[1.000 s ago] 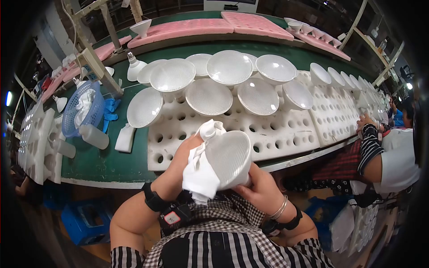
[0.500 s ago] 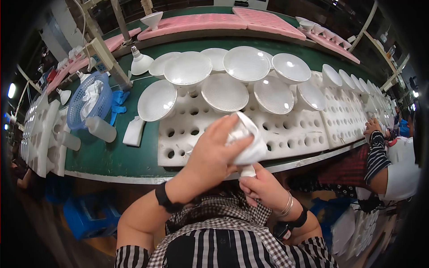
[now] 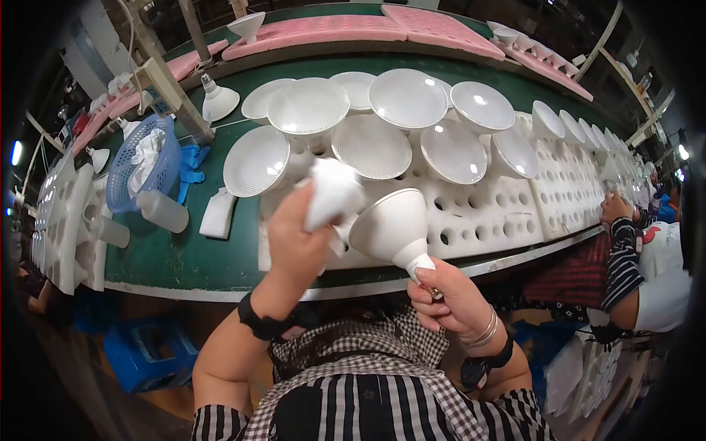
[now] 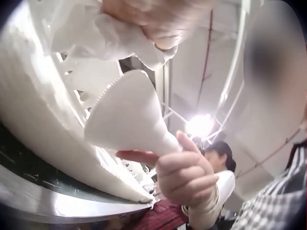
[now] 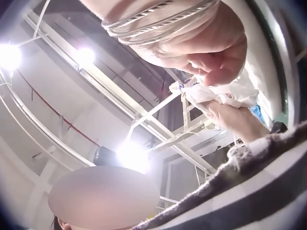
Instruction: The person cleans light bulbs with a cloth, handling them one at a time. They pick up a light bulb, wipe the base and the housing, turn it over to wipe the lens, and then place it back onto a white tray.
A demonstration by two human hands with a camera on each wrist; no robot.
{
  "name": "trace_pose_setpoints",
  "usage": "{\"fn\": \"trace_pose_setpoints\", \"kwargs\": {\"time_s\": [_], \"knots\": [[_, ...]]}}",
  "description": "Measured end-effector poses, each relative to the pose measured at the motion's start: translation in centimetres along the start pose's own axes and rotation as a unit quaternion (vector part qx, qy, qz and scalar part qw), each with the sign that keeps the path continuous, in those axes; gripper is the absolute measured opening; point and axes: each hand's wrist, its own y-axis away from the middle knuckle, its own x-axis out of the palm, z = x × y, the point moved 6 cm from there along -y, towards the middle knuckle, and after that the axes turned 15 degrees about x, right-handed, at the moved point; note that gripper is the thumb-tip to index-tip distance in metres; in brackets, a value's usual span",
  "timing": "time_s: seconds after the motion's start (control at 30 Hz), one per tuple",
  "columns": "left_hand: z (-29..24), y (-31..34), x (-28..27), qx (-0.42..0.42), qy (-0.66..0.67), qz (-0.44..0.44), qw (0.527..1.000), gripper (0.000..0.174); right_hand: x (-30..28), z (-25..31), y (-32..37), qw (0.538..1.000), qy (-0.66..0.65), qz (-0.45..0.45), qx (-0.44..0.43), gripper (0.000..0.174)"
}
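Observation:
In the head view my right hand [image 3: 454, 298] grips a white cone-shaped lamp bulb [image 3: 390, 226] by its narrow neck near the screw base, with the wide end tilted up and left. My left hand [image 3: 293, 239] holds a bunched white cloth [image 3: 334, 192] just left of the bulb's rim, apart from it. The left wrist view shows the bulb [image 4: 129, 112] side-on in the curled right fingers [image 4: 184, 179], and the cloth [image 4: 96, 40] above it. Beyond the hands, several similar bulbs [image 3: 371, 147] stand face up in a holed white foam board [image 3: 478, 224].
Left on the green bench [image 3: 162, 261] are a blue basket [image 3: 168, 165] with white cloth, a pale bottle [image 3: 163, 212], a folded white cloth [image 3: 218, 214] and blue gloves [image 3: 193, 163]. Pink foam [image 3: 316, 35] lines the back shelf. Another person [image 3: 651, 264] works at right.
The left hand with the cloth went over the bulb, then pulled away left. The bulb now tilts with its side exposed, its neck in the right hand.

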Motion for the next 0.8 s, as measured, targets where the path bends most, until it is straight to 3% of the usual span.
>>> {"fn": "trace_pose_setpoints", "kwargs": {"time_s": [0.03,0.07,0.1,0.17,0.23,0.3,0.37,0.5,0.57,0.63,0.7,0.73,0.8], "knots": [[-2.0,-0.3,0.7,0.131,-0.081,0.051,0.987,0.049,0.1,0.3,-0.1,1.0,-0.007,0.006,0.0,0.024],[-4.6,-1.1,2.0,0.193,-0.141,0.139,0.961,0.049,0.3,0.4,-0.1,1.0,-0.013,0.015,0.0,0.022],[-5.0,-1.0,2.1,0.191,-0.142,0.139,0.961,0.049,0.0,0.4,-0.2,1.0,-0.012,0.015,0.002,0.022],[-5.6,0.4,3.3,0.174,-0.149,0.223,0.948,0.046,-1.0,0.2,-0.6,0.993,-0.099,0.064,0.016,0.02],[-4.6,2.7,2.8,0.181,-0.148,0.224,0.946,0.042,-1.2,0.7,-0.5,0.99,-0.119,0.077,0.017,0.02],[-2.3,5.8,2.5,0.138,-0.201,0.271,0.931,0.041,-1.0,1.6,0.0,0.982,-0.152,0.109,0.012,0.02],[-2.2,6.1,1.9,0.107,-0.168,0.266,0.943,0.043,-1.5,0.9,0.0,0.985,-0.147,0.086,0.018,0.022],[-1.6,4.2,0.5,0.062,-0.156,0.191,0.967,0.05,-0.8,1.2,0.0,0.986,-0.138,0.091,0.01,0.025],[-1.4,3.6,-0.2,-0.017,-0.07,0.086,0.994,0.053,-1.0,1.1,0.0,0.989,-0.118,0.086,0.006,0.027],[-4.2,2.0,-0.1,0.037,-0.12,0.111,0.986,0.055,-0.4,1.2,0.0,0.995,-0.079,0.055,0.007,0.03],[-8.2,0.9,2.8,0.191,-0.057,0.189,0.962,0.052,0.3,0.8,0.0,0.999,-0.038,0.022,0.009,0.033],[-8.5,0.6,3.6,0.192,-0.058,0.187,0.962,0.052,0.4,0.5,0.0,1.0,0.002,-0.025,0.005,0.034],[-8.7,0.5,5.7,0.212,-0.093,0.268,0.935,0.048,-0.9,0.1,-0.1,0.985,0.139,-0.105,-0.002,0.035]]}}
